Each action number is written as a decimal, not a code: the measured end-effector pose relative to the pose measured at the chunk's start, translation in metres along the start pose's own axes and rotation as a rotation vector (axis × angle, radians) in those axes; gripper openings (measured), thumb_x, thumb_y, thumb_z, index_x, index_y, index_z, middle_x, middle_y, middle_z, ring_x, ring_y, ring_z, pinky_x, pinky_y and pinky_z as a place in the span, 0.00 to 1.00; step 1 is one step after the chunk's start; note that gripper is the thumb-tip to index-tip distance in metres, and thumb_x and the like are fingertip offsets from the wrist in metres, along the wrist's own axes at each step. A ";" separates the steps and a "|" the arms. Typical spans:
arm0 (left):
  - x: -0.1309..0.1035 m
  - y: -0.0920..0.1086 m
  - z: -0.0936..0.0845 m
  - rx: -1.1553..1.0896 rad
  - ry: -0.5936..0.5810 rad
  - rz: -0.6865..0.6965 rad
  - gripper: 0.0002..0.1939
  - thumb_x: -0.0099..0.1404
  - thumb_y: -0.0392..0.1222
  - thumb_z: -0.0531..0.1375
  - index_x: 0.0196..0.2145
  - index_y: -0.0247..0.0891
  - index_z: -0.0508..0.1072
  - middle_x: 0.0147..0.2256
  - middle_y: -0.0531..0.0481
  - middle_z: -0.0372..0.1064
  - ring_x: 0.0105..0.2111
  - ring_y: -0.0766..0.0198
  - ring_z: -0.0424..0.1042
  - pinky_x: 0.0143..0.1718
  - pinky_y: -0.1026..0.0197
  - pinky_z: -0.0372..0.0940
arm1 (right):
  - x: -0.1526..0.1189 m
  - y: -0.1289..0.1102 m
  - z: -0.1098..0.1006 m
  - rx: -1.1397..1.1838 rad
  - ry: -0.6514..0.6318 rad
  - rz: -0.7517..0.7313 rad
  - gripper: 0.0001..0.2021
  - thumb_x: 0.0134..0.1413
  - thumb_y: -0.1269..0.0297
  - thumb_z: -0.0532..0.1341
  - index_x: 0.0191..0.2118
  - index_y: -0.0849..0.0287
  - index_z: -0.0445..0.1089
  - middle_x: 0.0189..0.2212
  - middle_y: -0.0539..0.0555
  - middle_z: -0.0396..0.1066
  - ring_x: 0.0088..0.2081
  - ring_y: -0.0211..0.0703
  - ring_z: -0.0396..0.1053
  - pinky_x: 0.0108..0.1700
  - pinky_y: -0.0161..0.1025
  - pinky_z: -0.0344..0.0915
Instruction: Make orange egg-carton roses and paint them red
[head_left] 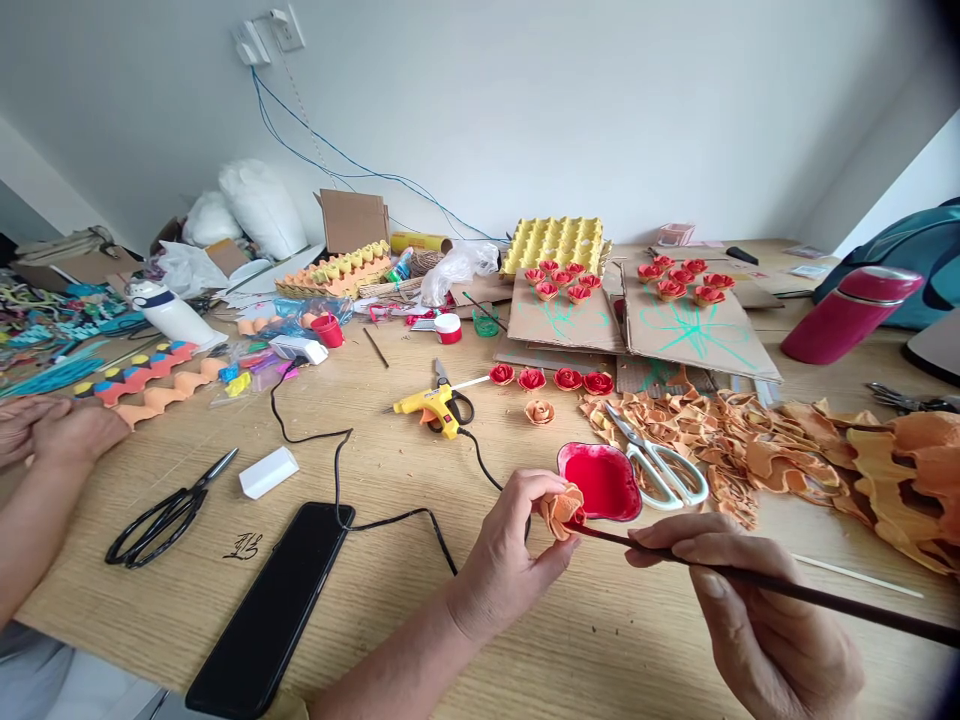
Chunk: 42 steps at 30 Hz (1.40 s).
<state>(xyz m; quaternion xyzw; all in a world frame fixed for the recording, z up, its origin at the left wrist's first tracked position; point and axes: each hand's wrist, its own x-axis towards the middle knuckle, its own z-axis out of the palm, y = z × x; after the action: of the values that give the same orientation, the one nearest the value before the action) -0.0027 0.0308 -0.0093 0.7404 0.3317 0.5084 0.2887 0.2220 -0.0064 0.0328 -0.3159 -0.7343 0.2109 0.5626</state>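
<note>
An orange egg-carton flower [561, 508] is pinched between the thumb and fingers of my left hand [510, 550]. My right hand [757, 610] is closed round a dark paintbrush [739, 573], whose red-stained tip touches the flower's inner petals. Just behind the flower lies a wavy-edged dish of red paint [600, 480]. An unpainted orange flower [539, 412] rests on the table beyond, in front of a row of several red flowers [568, 379].
White-handled scissors [664, 465] and orange carton scraps [720, 440] lie at right. A yellow glue gun [431, 405], black phone [270, 610] and black scissors [169, 515] are left of centre. Another person's hands [67, 430] rest at far left. Cardboard sheets [694, 335] bear red flowers behind.
</note>
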 end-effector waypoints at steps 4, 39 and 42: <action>0.000 -0.001 -0.001 0.008 0.012 0.002 0.28 0.66 0.26 0.64 0.59 0.46 0.65 0.53 0.43 0.70 0.55 0.54 0.74 0.56 0.52 0.73 | -0.001 0.001 -0.004 -0.013 -0.007 0.002 0.10 0.74 0.72 0.56 0.51 0.55 0.72 0.42 0.58 0.81 0.44 0.47 0.83 0.44 0.41 0.81; 0.004 0.001 -0.001 0.026 0.127 -0.184 0.25 0.63 0.29 0.66 0.55 0.43 0.66 0.47 0.47 0.76 0.45 0.59 0.79 0.47 0.59 0.74 | 0.008 0.019 -0.007 -0.341 -0.041 0.025 0.12 0.71 0.74 0.57 0.53 0.54 0.72 0.39 0.54 0.79 0.43 0.43 0.80 0.46 0.38 0.76; 0.005 0.000 -0.002 0.028 0.149 -0.246 0.27 0.63 0.30 0.66 0.57 0.43 0.66 0.48 0.47 0.77 0.45 0.59 0.78 0.45 0.60 0.74 | 0.009 0.021 -0.006 -0.352 -0.110 0.030 0.12 0.71 0.74 0.56 0.52 0.53 0.72 0.41 0.54 0.79 0.43 0.45 0.81 0.45 0.39 0.76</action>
<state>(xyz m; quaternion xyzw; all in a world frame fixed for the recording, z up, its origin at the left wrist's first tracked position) -0.0033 0.0351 -0.0060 0.6584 0.4473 0.5181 0.3130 0.2308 0.0149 0.0271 -0.4082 -0.7846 0.1045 0.4547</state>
